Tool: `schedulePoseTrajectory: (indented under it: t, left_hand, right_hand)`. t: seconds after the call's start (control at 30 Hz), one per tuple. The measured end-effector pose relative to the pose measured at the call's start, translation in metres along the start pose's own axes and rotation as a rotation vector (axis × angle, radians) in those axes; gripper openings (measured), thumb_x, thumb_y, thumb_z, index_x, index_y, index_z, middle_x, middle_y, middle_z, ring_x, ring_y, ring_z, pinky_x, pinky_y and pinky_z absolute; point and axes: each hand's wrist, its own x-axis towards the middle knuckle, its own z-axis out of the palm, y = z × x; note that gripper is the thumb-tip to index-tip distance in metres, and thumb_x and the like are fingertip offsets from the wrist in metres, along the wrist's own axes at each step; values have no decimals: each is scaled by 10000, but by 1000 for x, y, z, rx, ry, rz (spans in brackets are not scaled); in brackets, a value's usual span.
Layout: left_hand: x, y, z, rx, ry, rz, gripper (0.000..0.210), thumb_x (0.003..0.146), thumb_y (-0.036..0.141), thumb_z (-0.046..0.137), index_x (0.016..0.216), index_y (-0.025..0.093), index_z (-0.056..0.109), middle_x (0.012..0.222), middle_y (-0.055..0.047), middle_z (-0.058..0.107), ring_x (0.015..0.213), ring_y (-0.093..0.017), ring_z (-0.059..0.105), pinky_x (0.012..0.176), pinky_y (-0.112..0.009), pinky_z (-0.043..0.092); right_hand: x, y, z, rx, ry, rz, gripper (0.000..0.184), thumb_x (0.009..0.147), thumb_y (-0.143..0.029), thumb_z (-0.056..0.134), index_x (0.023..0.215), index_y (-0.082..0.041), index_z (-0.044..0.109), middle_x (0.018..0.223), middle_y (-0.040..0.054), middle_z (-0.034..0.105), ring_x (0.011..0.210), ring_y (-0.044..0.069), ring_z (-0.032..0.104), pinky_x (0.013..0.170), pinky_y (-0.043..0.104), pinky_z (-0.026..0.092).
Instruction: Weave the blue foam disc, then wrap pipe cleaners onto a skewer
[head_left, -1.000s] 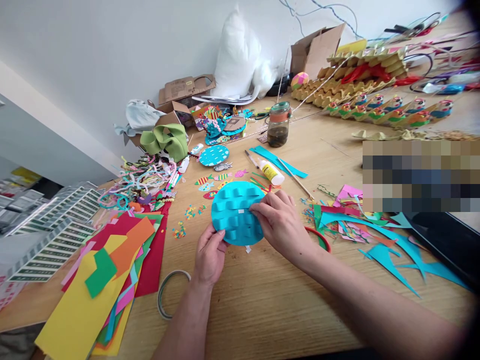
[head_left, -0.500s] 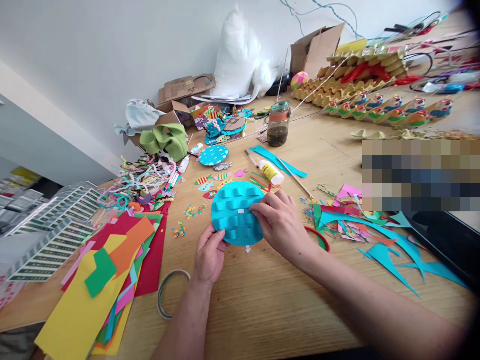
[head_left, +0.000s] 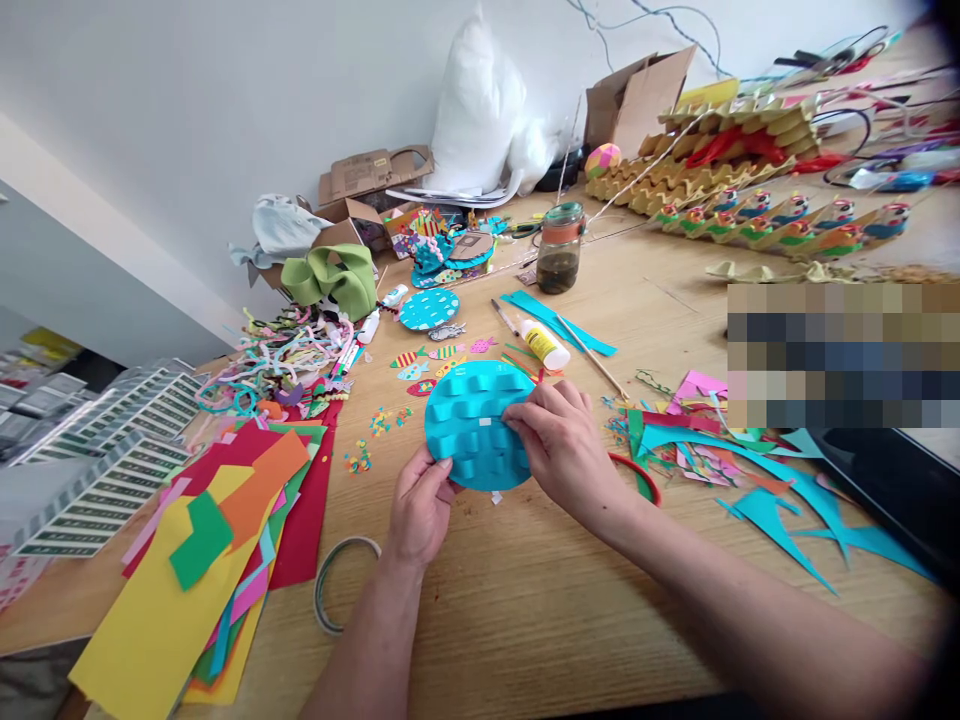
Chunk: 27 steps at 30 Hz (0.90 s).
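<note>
A round blue paper disc [head_left: 474, 400] with rows of raised paper loops is held up over the table. My left hand [head_left: 422, 500] grips its lower left edge, thumb on top. Over the disc's right part, the fingers of my right hand [head_left: 566, 450] are pinched together; what lies between the fingertips is hidden. Beside these fingertips a small white piece [head_left: 485, 422] shows on the disc. Colourful paper fish [head_left: 446, 352] lie just beyond it. A white glue bottle [head_left: 545, 345] lies behind my right hand, and red scissor handles [head_left: 637, 478] show partly beside my right forearm.
Coloured paper sheets [head_left: 172, 580] are stacked at the left, near a tape roll [head_left: 322, 590]. Blue paper scraps [head_left: 780, 530] lie at the right. Farther back stand a glass jar [head_left: 559, 255], a blue disc with white marks [head_left: 429, 310] and egg cartons [head_left: 780, 235].
The view has shifted very slightly. Both hands stay at the blue paper disc, with my right fingertips still pinched near the small white piece.
</note>
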Motion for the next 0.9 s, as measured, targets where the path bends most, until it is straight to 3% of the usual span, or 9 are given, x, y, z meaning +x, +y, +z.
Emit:
schedulePoseTrajectory:
  t: [0.2,0.4,0.9]
  left_hand:
    - [-1,-3,1,5,-48,-36,158,741,271,626,839,150,647,859,-60,688,789,-173,624,670,-272,467]
    - [1,-2,-1,-8,6,14,139,744,263,627,831,157,649,836,-49,692,736,-149,619,662,-257,464]
    - [0,-3,2,-42,-6,4,157,723,261,647,836,153,656,840,-54,694,758,-163,631,715,-290,470]
  right_hand:
    - [0,-3,-2,27,-15,-7,196,887,-191,480,831,-210,667,794,60,571,800,213,435,701,358,319]
    - [-1,1,-3,-54,19,-10,186,861,-163,508,864,-221,685,808,64,562,809,220,427,681,350,294]
    - [0,1,0,-59,-12,7,195,881,-184,494,859,-218,685,791,58,561,804,209,435,683,334,277]
